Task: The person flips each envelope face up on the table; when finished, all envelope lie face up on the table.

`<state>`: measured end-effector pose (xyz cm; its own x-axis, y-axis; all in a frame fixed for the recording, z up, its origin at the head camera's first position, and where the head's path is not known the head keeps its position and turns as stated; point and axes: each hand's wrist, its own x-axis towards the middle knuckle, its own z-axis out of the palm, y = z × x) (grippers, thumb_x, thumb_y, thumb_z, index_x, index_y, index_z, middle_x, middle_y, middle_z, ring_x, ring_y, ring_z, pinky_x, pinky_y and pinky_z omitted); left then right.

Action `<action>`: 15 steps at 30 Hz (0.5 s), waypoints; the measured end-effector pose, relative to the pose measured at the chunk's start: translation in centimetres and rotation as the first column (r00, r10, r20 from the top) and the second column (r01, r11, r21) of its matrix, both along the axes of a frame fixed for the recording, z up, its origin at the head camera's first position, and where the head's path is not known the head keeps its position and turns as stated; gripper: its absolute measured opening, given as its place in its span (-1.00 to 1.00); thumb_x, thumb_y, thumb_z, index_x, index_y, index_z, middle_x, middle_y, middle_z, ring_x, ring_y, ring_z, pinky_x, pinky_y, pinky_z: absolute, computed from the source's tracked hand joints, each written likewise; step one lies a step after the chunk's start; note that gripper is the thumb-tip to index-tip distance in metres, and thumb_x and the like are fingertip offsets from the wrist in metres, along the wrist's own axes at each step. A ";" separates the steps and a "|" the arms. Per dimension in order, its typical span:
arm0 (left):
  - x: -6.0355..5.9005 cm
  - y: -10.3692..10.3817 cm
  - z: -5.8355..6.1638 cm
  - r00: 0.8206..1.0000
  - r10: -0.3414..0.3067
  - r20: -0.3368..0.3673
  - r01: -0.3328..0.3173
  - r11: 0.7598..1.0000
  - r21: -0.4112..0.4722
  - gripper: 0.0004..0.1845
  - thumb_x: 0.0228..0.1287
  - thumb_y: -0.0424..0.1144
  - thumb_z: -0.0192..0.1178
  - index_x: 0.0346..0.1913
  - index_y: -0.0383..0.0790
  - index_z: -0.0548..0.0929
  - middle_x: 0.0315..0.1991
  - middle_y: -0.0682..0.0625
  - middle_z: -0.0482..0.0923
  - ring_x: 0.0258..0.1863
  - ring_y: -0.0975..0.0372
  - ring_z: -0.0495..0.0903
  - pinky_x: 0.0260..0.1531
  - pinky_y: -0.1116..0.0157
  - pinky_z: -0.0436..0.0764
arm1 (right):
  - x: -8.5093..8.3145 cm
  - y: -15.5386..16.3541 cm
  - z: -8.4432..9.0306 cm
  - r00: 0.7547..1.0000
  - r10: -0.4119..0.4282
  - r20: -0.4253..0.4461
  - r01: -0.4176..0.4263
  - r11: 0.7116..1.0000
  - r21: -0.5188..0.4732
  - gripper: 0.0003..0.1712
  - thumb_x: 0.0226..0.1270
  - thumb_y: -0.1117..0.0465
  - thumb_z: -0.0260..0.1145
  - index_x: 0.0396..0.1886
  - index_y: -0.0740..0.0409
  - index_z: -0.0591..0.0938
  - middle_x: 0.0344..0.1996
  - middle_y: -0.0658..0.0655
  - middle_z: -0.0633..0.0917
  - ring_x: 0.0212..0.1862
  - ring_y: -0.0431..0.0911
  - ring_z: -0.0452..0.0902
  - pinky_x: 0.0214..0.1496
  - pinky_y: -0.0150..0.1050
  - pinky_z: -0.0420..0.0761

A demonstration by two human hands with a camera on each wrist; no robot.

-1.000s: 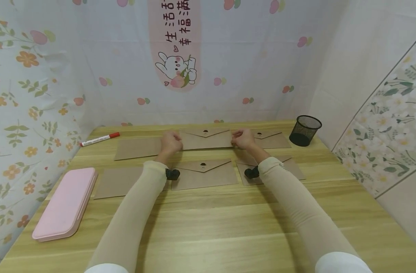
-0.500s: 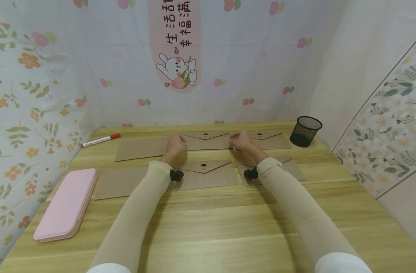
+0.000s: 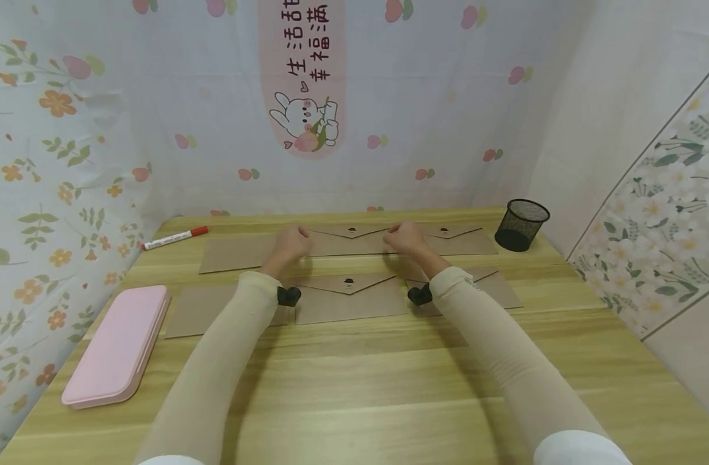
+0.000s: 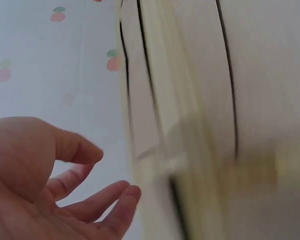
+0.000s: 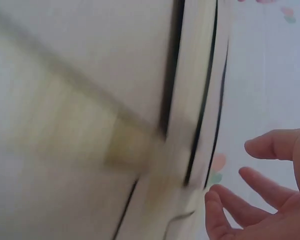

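Note:
Brown paper envelopes lie flat in two rows on the wooden table. In the head view, the back-row middle envelope (image 3: 349, 244) has a pointed flap and a small black hat print. My left hand (image 3: 292, 245) is at its left end, my right hand (image 3: 409, 240) over its right end. Each wrist view shows thumb and fingers apart with nothing between them, on the left hand (image 4: 37, 185) and the right hand (image 5: 290, 212) alike. A plain envelope (image 3: 232, 250) is left of my left hand; another flapped envelope (image 3: 465, 242) lies to the right.
Nearer me are a plain envelope (image 3: 200, 307), a flapped envelope (image 3: 351, 305) and one partly under my right forearm (image 3: 496, 290). A pink case (image 3: 119, 342) and a red-capped marker (image 3: 174, 237) lie left. A black mesh pen holder (image 3: 522, 224) stands back right.
The middle back envelope, earlier slightly raised between my hands, now lies flat. My right hand has shifted left over its end. My left hand moved right, then back left.

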<state>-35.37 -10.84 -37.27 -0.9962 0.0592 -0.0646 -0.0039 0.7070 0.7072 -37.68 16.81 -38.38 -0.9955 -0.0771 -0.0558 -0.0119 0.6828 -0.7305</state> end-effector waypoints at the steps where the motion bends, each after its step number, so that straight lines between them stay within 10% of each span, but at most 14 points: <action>1: 0.1 -0.8 0.4 1.000 -0.006 0.004 0.006 1.000 -0.020 -0.72 0.28 -0.30 -0.11 -0.02 -0.33 0.45 -0.14 -0.18 0.49 -0.27 0.07 0.45 -0.26 0.17 0.48 | 0.0 -0.6 0.2 1.000 0.013 -0.011 -0.013 1.000 0.009 -0.58 0.27 0.18 0.17 0.07 0.30 0.51 0.04 0.24 0.52 -0.14 0.03 0.47 -0.13 -0.09 0.51; 8: 0.4 -6.4 2.8 0.998 -0.045 0.048 0.049 0.996 -0.072 -0.53 0.18 -0.35 -0.14 0.18 -0.45 0.33 0.14 -0.30 0.32 -0.06 -0.03 0.34 -0.07 0.06 0.40 | 0.5 -4.5 1.3 0.992 0.076 -0.096 -0.076 0.997 0.009 -0.58 0.24 0.23 0.17 0.05 0.37 0.53 0.00 0.26 0.57 -0.28 0.01 0.48 -0.26 -0.17 0.50; 15: 0.9 -10.6 2.5 0.997 -0.045 0.068 0.052 0.992 -0.111 -0.53 0.18 -0.35 -0.14 0.12 -0.57 0.36 0.09 -0.39 0.35 -0.06 -0.08 0.39 -0.04 0.03 0.43 | 0.5 -8.3 1.6 0.988 0.131 -0.078 -0.132 0.991 -0.014 -0.58 0.27 0.17 0.23 0.05 0.33 0.54 0.04 0.24 0.54 -0.04 0.04 0.49 -0.15 -0.14 0.55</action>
<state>-34.45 -21.44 -34.75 -0.9857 0.0957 -0.1387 -0.0117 0.7825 0.6226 -37.20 8.50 -36.82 -0.9778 -0.2081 0.0228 -0.1571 0.6574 -0.7370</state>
